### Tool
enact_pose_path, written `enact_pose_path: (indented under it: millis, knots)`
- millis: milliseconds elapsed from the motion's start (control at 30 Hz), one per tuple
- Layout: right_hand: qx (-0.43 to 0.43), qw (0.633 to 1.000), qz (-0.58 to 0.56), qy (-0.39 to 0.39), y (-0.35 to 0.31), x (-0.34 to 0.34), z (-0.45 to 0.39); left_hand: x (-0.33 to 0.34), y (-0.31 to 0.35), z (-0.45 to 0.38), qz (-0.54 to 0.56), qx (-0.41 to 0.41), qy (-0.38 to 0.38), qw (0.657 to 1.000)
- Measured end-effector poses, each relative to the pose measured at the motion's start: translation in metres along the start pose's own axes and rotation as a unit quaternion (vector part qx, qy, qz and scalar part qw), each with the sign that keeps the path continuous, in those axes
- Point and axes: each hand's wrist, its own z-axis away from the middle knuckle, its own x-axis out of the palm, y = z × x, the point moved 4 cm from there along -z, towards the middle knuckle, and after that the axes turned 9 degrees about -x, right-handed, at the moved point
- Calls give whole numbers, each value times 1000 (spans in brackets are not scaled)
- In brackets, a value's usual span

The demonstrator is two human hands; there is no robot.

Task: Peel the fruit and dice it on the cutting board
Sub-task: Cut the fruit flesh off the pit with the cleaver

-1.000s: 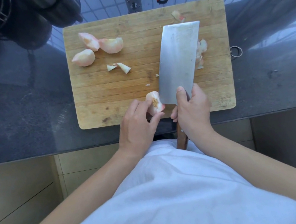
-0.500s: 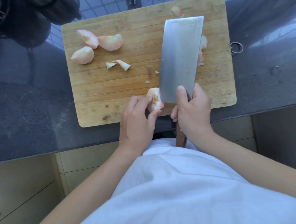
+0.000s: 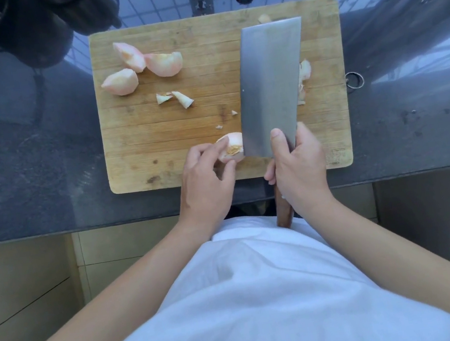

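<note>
Wooden board [image 3: 157, 157] | left hand [image 3: 205, 182] pinches fruit [image 3: 233, 147] | right hand [image 3: 299, 170] grips cleaver [image 3: 269, 84] | step: cutting flesh off core | next: press down, fingertips clear

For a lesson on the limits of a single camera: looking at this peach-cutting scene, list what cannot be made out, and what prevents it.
All in the head view:
1. Cleaver: its cutting edge, hidden behind its own broad face.
2. Peels right of the blade: how many, blade covers them.
3. Fruit piece: its underside, under the left hand.
4. Handle: mostly wrapped by the right hand.
5. Dark objects at top left: cut by the frame, unidentifiable.
</note>
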Motion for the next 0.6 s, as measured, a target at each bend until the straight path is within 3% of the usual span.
enact_pose_path:
  millis: [600]
  knots:
    - [-26,992,88,-91,4,-7,-9,-7,-7,-12,4,9,7,1000]
